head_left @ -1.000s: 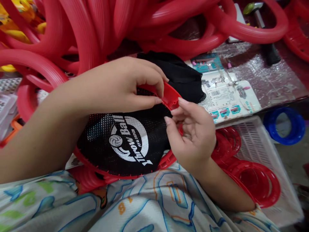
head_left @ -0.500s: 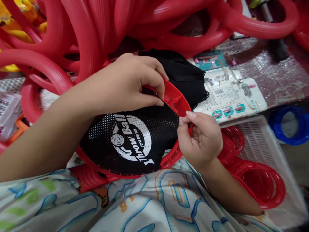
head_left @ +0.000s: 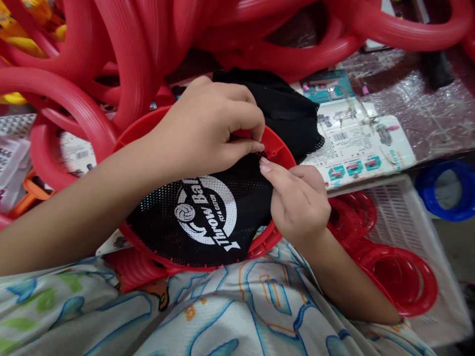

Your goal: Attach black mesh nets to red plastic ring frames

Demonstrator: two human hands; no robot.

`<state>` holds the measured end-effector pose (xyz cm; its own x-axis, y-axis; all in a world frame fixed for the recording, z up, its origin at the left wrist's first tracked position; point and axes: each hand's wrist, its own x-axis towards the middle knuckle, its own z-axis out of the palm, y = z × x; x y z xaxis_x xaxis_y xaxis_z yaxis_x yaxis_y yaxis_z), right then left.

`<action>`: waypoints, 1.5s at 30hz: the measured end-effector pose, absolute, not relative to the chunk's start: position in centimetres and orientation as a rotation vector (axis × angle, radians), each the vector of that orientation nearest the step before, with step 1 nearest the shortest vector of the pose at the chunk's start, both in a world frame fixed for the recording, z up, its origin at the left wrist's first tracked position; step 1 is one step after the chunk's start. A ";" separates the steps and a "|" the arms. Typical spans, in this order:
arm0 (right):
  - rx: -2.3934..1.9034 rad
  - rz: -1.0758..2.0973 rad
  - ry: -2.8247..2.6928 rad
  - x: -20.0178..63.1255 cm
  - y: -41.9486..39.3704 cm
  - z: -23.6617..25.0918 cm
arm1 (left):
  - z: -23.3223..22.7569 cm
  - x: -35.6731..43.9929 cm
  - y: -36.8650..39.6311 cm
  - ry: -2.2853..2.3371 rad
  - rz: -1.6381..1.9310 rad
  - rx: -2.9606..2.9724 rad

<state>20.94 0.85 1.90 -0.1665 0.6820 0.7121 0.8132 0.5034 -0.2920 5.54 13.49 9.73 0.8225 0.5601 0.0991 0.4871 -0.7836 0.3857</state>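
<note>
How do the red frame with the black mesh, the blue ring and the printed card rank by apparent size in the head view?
1. Red frame with black mesh, largest; it is also nearest the camera.
2. Printed card.
3. Blue ring, smallest, though the picture's edge cuts it off.

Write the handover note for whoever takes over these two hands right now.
Left hand: fingers pinched on the black mesh at the far edge of the red hoop.
Right hand: fingertips pressing the mesh at the same spot, from the near side.
The hoop rests on the lap, logo facing up.
Done: mesh lies across most of the hoop, seated along the near rim.
Left: the far right edge, where loose mesh bunches outside the rim.
More red hoops lie in the white basket at right.
</note>
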 end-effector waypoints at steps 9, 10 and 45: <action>-1.329 -0.199 -1.897 21.2 0.8 2.0 | 9.5 5.7 13.2 0.839 0.307 2.674; -1.335 -0.198 -1.894 21.2 0.8 2.0 | 9.5 5.8 13.2 0.843 0.312 2.677; -1.357 0.040 -1.494 21.2 0.6 1.4 | 8.9 5.1 13.2 0.803 0.363 2.580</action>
<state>21.23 0.63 1.45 0.2147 0.7305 0.6483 0.6951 0.3520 -0.6268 5.13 13.24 8.95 0.7999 0.5875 0.1227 0.4800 -0.7490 0.4567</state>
